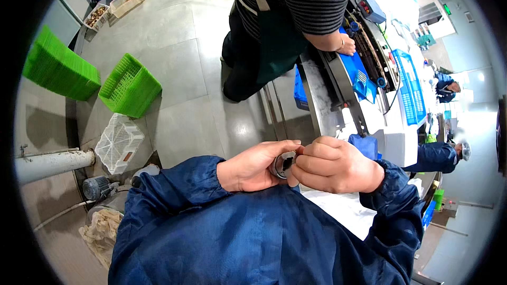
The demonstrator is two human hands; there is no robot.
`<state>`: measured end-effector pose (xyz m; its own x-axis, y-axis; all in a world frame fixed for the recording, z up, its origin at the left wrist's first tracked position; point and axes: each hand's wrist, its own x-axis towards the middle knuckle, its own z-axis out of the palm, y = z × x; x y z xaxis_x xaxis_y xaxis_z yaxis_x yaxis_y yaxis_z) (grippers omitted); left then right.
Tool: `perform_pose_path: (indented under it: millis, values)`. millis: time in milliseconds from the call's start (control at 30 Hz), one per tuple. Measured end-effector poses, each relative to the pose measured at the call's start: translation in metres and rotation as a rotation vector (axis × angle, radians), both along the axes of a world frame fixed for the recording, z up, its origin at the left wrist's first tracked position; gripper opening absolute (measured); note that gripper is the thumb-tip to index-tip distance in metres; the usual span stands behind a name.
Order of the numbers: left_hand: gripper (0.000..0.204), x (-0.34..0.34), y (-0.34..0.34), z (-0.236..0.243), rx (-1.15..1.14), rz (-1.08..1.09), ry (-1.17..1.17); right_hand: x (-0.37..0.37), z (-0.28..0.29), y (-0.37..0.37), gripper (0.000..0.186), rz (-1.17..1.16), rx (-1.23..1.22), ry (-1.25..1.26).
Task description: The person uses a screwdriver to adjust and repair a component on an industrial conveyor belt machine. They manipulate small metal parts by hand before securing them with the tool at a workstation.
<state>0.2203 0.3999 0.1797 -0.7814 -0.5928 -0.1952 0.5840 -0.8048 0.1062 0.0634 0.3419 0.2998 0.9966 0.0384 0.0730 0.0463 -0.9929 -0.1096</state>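
Note:
In front of my chest, my left hand [251, 169] is wrapped round a small round object [279, 168] with a shiny greyish rim and a dark middle. Its exact kind does not show. My right hand [338, 168] meets it from the other side, fingers curled and pinched together at the object's edge. Whatever lies between those fingertips is hidden. Both thumbs and fingers nearly touch above the object. Blue sleeves cover both my forearms.
Ahead, a person in a striped top and dark apron rests a hand [346, 45] on a machine with a blue belt [355, 68]. Blue crates [409, 87] stand right. Green baskets [129, 85], a white crate [120, 142] and a motor [96, 187] are at left.

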Motion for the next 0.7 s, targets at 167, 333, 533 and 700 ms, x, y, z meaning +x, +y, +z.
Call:
perform_pose_path:
  millis: [167,333,533,700]
  values:
    - [0.022,-0.007,-0.002,0.005,0.042,-0.005,-0.014,-0.002,0.000,-0.002,0.021,0.018,0.016,-0.002]
    - [0.024,-0.010,-0.003,0.001,0.031,-0.008,-0.010,-0.008,-0.002,0.000,0.022,-0.018,0.012,-0.002]
    - [0.022,-0.008,-0.006,0.006,-0.019,-0.034,0.006,-0.010,0.000,0.004,0.024,0.011,-0.009,0.059]
    - [0.024,-0.016,-0.003,0.007,0.018,0.024,-0.150,-0.012,-0.005,0.003,0.021,-0.062,0.036,0.035]
